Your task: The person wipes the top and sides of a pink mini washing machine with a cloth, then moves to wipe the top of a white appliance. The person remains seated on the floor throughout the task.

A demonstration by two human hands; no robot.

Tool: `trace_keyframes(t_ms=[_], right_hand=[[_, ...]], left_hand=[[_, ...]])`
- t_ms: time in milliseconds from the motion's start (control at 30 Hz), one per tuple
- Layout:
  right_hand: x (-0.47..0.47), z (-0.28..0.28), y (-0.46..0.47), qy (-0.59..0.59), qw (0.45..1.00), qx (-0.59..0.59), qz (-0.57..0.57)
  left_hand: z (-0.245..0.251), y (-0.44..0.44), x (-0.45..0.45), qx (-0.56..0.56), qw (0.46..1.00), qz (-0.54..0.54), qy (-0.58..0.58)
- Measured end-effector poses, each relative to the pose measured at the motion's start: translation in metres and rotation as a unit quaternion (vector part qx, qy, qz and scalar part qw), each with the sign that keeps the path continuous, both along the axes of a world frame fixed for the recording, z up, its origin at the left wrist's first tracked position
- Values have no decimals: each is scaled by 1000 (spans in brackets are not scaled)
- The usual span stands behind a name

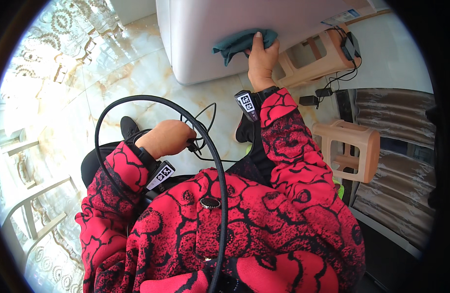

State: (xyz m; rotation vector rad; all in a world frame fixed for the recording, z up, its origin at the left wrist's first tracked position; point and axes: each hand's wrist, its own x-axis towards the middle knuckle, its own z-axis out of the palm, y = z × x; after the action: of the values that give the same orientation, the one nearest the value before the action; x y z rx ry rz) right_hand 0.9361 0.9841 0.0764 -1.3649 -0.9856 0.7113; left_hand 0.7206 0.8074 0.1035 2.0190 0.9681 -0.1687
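My right hand [263, 60] grips a folded dark teal cloth [236, 42] and presses it against the side of a large pale, smooth-sided appliance or cabinet [195, 36]. The thumb lies over the cloth; most of the other fingers are hidden. Lower down at the left, my left hand [166, 138] is curled around thin black cables [193, 146], which hang in loops past the fingers. A thick black braided cable [144, 98] arches over the left wrist and across my patterned red jacket. Both wrists wear black bands with marker tags.
Tan plastic stools stand at the right, one [373, 155] near a brown patterned curtain [393, 183] and another [312, 58] beside the pale body. Black power adapters [351, 45] with cords rest on the farther stool. A pale chair frame [38, 194] is at the left, on marbled floor tiles.
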Motion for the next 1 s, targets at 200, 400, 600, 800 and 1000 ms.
trace_keyframes(t_ms=[200, 400, 600, 800, 1000], right_hand=[[-28, 5, -22, -311, 927, 199, 64], [-49, 13, -26, -380, 873, 282, 120], [-55, 1, -34, -480, 817, 280, 153], [-19, -24, -27, -552, 782, 237, 166], [27, -32, -2, -382, 900, 194, 79]], left_hand=[[1, 1, 0, -8, 1000, 3, -12], [3, 2, 3, 0, 1000, -8, 24], [3, 2, 3, 5, 1000, -10, 23], [5, 2, 4, -6, 1000, 8, 3], [14, 6, 4, -21, 1000, 16, -4]])
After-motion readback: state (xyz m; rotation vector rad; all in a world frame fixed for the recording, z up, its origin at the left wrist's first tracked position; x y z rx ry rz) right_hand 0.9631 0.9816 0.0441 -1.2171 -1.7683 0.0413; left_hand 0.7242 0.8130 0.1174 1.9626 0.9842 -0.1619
